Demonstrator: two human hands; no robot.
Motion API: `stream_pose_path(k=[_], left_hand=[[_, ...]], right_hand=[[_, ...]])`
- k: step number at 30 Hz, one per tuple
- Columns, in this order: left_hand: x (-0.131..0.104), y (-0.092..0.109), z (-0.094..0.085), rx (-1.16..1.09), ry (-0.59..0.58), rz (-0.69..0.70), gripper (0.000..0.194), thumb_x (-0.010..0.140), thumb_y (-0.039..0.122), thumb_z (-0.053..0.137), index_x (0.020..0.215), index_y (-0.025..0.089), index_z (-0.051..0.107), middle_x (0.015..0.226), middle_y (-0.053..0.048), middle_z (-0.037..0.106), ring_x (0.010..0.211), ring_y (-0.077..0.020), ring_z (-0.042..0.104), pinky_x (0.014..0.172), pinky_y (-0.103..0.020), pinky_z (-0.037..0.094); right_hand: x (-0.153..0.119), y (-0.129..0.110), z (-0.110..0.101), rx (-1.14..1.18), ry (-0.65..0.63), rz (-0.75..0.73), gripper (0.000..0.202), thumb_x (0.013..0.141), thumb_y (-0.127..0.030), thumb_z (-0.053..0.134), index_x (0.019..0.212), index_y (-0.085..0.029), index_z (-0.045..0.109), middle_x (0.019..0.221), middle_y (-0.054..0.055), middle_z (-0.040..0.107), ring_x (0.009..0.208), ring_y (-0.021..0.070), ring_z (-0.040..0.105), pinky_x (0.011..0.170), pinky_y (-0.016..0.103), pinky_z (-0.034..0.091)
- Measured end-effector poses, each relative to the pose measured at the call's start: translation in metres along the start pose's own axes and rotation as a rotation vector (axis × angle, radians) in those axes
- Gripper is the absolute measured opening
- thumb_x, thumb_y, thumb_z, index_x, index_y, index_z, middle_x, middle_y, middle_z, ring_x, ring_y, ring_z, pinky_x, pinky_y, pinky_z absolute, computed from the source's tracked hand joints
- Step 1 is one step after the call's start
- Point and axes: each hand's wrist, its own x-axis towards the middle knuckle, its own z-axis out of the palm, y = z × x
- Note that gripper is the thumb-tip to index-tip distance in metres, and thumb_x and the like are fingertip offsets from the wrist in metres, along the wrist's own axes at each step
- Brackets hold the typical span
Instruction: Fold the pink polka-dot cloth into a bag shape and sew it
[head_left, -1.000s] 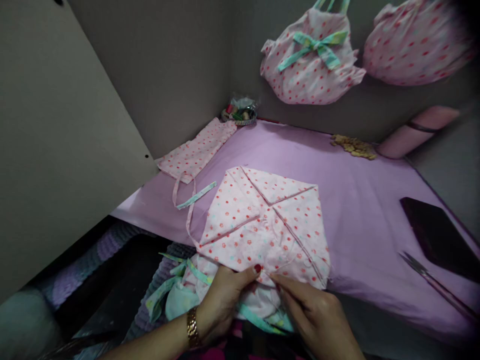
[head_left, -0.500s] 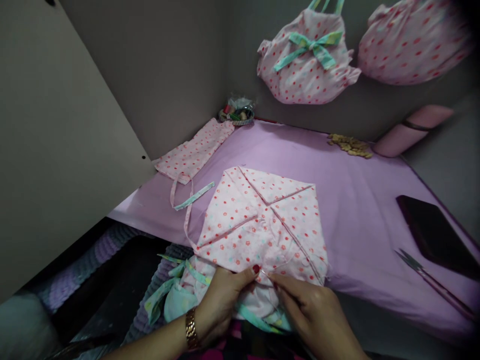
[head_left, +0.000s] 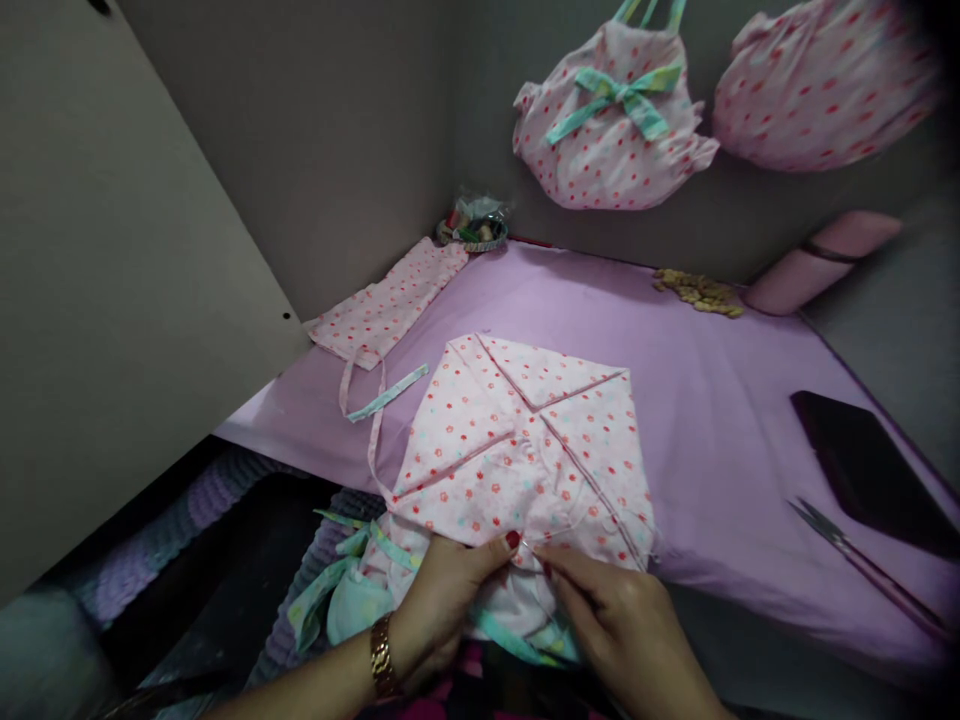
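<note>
Pink floral fabric (head_left: 480,440), folded with crossing seams, lies over the table's front edge and hangs toward my lap. My left hand (head_left: 454,590) is closed on its near edge, thumb on top. My right hand (head_left: 619,610) pinches a thin sewing needle (head_left: 527,546) at that edge, close to my left thumb. A fine pale thread shows faintly on the cloth above the needle. Below the hands, mint-green trim (head_left: 517,635) and a mint tie (head_left: 322,590) belong to the gathered lower part of the piece.
On the lilac-covered table (head_left: 720,400) lie small scissors (head_left: 847,550), a dark phone (head_left: 870,460), a pink bottle (head_left: 825,262), a yellowish pile (head_left: 697,292), a basket of sewing supplies (head_left: 474,232) and another floral cloth (head_left: 394,300). A bow-tied floral bag (head_left: 615,130) hangs on the wall.
Almost nothing differs. Both hands keep their places on the fabric, and the needle is still at its near edge. The view has shifted very slightly.
</note>
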Motion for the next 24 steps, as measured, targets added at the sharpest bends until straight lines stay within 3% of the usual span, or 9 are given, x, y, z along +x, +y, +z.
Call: stream_pose_path(k=[8,13,20,24], left_hand=[[-0.001,0.001,0.0,0.0,-0.017,0.024,0.057,0.073,0.02,0.068,0.128,0.02,0.05,0.131,-0.009,0.052,0.121,-0.0248,0.047,0.104,-0.038,0.033],[-0.002,0.003,0.004,-0.018,-0.007,0.051,0.058,0.073,0.02,0.068,0.128,0.019,0.049,0.13,-0.01,0.054,0.122,-0.0241,0.046,0.105,-0.037,0.031],[-0.002,0.004,0.006,-0.003,0.028,0.083,0.05,0.072,0.021,0.067,0.12,0.019,0.056,0.123,-0.009,0.059,0.116,-0.0236,0.05,0.102,-0.035,0.033],[0.0,0.001,0.002,0.071,0.055,0.0,0.046,0.071,0.024,0.068,0.116,0.016,0.06,0.107,-0.009,0.067,0.102,-0.0243,0.058,0.096,-0.036,0.038]], right_hand=[[0.0,-0.001,0.004,0.019,0.041,-0.001,0.032,0.087,-0.024,0.039,0.101,-0.025,0.068,0.084,0.002,0.073,0.069,0.0171,0.069,0.062,0.023,0.051],[0.004,-0.004,0.006,0.06,0.051,0.018,0.032,0.087,-0.025,0.038,0.088,-0.023,0.07,0.073,0.003,0.071,0.066,0.0175,0.068,0.062,0.024,0.051],[0.005,-0.002,-0.001,0.319,-0.007,0.113,0.029,0.087,-0.03,0.044,0.098,-0.022,0.07,0.091,0.005,0.072,0.079,0.0183,0.067,0.068,0.023,0.051],[0.008,-0.001,-0.008,0.413,-0.084,0.133,0.028,0.087,-0.031,0.046,0.098,-0.022,0.07,0.092,0.005,0.072,0.082,0.0192,0.066,0.072,0.026,0.051]])
